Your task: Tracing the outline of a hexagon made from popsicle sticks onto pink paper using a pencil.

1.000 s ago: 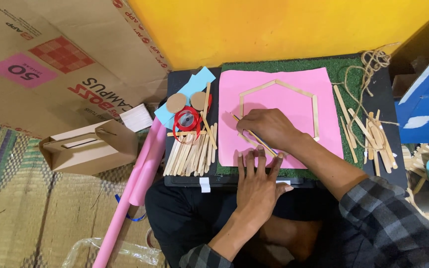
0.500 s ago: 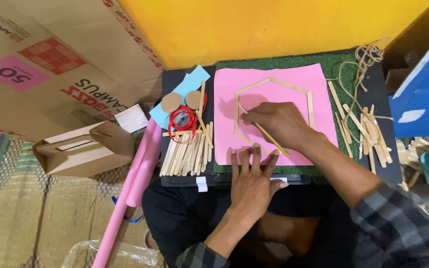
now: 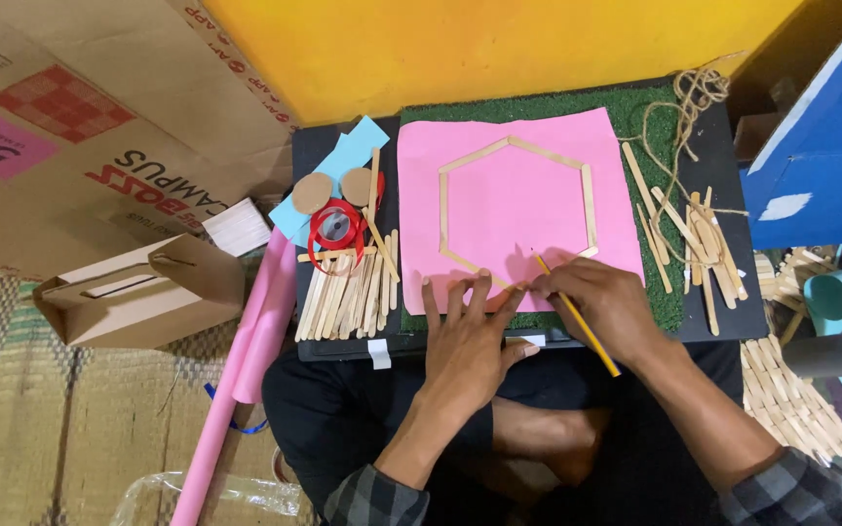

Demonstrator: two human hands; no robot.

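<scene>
left hand point(image 3: 468, 336): fingers spread flat on pink paper point(image 3: 518, 200), at the stick hexagon's point(image 3: 516, 209) lower edge | right hand point(image 3: 598, 300): grip pinched a yellow pencil point(image 3: 577, 315), tip beside that edge | paper lay on the bench point(image 3: 723, 292)

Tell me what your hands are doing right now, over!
Left hand flat on pink paper sheet. Right hand holding yellow pencil at wooden-stick hexagon. Nothing blocking.

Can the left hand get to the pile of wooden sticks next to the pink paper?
Probably yes. The left hand rests flat on the pink paper's lower edge, and the pile of wooden sticks lies just to its left on the same board, with nothing between them.
</scene>
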